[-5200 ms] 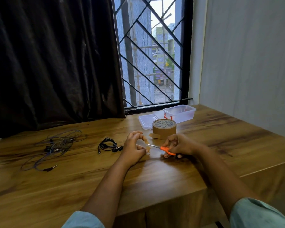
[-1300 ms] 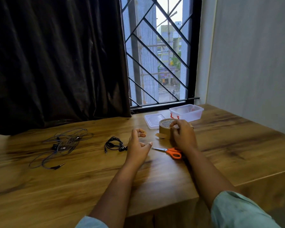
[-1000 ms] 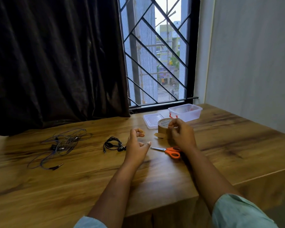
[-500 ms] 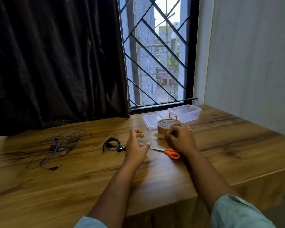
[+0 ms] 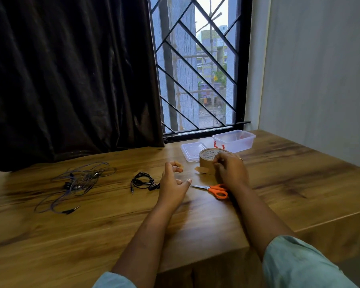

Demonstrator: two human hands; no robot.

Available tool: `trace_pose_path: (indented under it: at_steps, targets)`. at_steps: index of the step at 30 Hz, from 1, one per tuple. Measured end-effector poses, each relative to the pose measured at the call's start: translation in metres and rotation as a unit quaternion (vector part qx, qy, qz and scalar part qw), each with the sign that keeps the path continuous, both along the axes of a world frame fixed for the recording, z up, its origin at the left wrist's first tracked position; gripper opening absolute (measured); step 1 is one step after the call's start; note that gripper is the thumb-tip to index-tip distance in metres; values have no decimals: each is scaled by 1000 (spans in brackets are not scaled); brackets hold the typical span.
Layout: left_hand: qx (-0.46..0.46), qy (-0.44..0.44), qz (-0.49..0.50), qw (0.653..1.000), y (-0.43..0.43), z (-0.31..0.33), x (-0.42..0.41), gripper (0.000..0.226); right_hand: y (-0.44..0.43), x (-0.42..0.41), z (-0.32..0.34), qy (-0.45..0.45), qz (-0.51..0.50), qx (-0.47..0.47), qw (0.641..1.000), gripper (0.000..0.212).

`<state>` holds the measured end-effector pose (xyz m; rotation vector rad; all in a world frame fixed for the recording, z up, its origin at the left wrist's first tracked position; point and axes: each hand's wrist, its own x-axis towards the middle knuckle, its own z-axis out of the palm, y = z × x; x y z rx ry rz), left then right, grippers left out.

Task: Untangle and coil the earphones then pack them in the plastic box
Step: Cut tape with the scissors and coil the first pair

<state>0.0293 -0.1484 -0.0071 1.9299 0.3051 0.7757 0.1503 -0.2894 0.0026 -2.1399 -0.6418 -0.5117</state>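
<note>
Left hand (image 5: 173, 183) raised off desk (image 5: 279, 183), fingers loosely curled, tan scrap at fingertips, likely tape; pinched or merely stuck, cannot tell. Right hand (image 5: 231, 171) gripping tape roll (image 5: 208, 161).

Coiled black earphones (image 5: 142, 181) just left of left hand, so left hand is nearer; coil flat, jack lead pointing to near edge.

Tangled earphones (image 5: 79, 181) well apart, toward left edge.

Plastic box (image 5: 234, 140) open at far edge, beyond tape roll, lid (image 5: 192, 150) beside it.

Scissors (image 5: 216, 189) between hands; judged in way of carry to box.

Table (image 5: 279, 183) bears tangled earphones (image 5: 79, 181), coiled earphones (image 5: 142, 181), scissors (image 5: 216, 189), tape (image 5: 208, 156), box (image 5: 237, 140), lid (image 5: 192, 150).
</note>
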Motion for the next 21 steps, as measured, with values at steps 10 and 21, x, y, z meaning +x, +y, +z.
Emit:
trace_pose_path:
  at_steps: [10,21]
  targets:
    - [2,5,0,1000,0,-1,0,46,1,-1,0,-12,-27,-18,999,20]
    - [4,6,7,1000,1,-1,0,45,0,2,-2,17,14,54,998,68]
